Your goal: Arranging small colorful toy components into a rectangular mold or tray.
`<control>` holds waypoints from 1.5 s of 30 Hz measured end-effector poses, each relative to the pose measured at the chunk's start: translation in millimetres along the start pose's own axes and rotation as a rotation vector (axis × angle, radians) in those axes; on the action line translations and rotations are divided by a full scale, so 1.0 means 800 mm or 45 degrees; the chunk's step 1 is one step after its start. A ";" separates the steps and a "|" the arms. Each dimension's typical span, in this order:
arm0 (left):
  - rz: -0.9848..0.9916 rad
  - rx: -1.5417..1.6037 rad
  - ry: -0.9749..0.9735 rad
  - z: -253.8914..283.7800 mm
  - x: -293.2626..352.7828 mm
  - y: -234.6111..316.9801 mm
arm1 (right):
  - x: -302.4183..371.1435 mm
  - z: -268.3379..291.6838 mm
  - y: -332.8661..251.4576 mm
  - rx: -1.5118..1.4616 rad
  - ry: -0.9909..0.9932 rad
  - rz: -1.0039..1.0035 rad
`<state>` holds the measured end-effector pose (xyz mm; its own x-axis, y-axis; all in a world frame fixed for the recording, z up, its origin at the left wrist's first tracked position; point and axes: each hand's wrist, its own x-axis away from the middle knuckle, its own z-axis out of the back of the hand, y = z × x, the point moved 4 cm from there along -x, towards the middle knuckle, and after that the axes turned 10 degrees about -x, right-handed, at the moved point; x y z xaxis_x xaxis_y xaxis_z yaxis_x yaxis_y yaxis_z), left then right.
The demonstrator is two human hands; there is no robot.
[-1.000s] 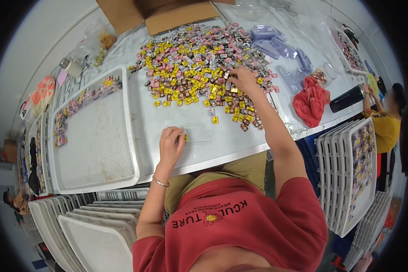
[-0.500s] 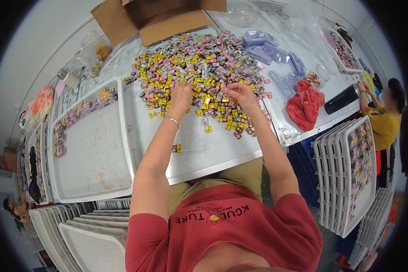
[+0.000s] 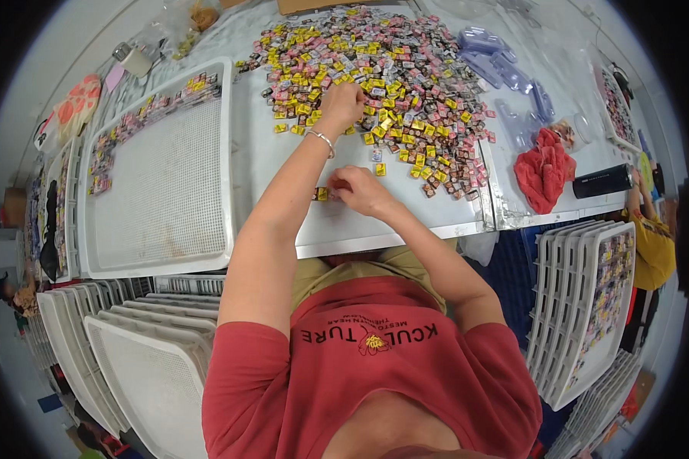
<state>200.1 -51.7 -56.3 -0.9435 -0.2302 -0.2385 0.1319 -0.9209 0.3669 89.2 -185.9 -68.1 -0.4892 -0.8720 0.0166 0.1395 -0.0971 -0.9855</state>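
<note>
A wide heap of small square wrapped pieces (image 3: pixel 406 84) in yellow, pink, black and grey covers the far part of the table. My left hand (image 3: pixel 343 105) is at the heap's near left side, fingers curled down; its fingertips are hidden, so what they hold cannot be made out. Closer to me, my right hand (image 3: pixel 362 191) is low over the white tabletop with thumb and fingers pinched on a small pinkish square piece. It is right beside a short row of dark and yellow pieces (image 3: pixel 320 194). A few loose pieces (image 3: pixel 380 168) lie between the hands and the heap.
A white mesh tray (image 3: pixel 161 206) on the left has pieces lined along its far and left sides. At right are purple plastic trays (image 3: pixel 497 61), a red cloth (image 3: pixel 542 170) and a black bottle (image 3: pixel 603 181). Stacked trays (image 3: pixel 586 306) stand below; a person in yellow (image 3: pixel 651 245) is beyond.
My right hand has come from the heap toward me and left, to the short row near the table edge. My left hand stays at the heap. The whole view has shifted.
</note>
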 end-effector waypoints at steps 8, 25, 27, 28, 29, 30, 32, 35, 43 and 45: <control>-0.059 -0.272 0.045 0.001 0.006 0.014 | 0.002 -0.023 -0.008 0.571 0.391 0.200; 0.417 1.368 -0.052 0.061 0.121 -0.047 | 0.005 0.098 -0.010 1.005 0.446 -0.156; 0.454 1.468 -0.194 0.065 0.149 -0.039 | -0.001 0.083 -0.014 1.046 0.450 -0.168; 0.456 1.494 -0.238 0.069 0.159 -0.034 | -0.003 0.082 -0.014 1.058 0.485 -0.150; 0.464 1.491 -0.235 0.071 0.168 -0.036 | -0.005 0.083 -0.013 1.070 0.523 -0.133; 0.479 1.556 -0.276 0.071 0.175 -0.037 | -0.008 0.087 -0.009 1.039 0.514 -0.099; 0.500 1.619 -0.290 0.073 0.188 -0.040 | -0.007 0.095 0.000 0.987 0.501 -0.074; 0.646 1.571 -0.140 0.076 0.219 -0.058 | 0.001 0.091 -0.010 0.803 0.495 0.051; 0.734 1.430 0.012 0.066 0.270 -0.043 | 0.016 0.006 -0.011 0.495 0.457 0.098; 0.746 1.511 0.017 0.063 0.271 -0.045 | 0.018 0.000 -0.018 0.734 0.426 0.094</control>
<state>-24.8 -52.9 -75.5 -0.8344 -0.5065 0.2174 0.1655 0.1461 0.9753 80.2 -196.7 -54.0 -0.6881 -0.6997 -0.1921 0.5752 -0.3646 -0.7323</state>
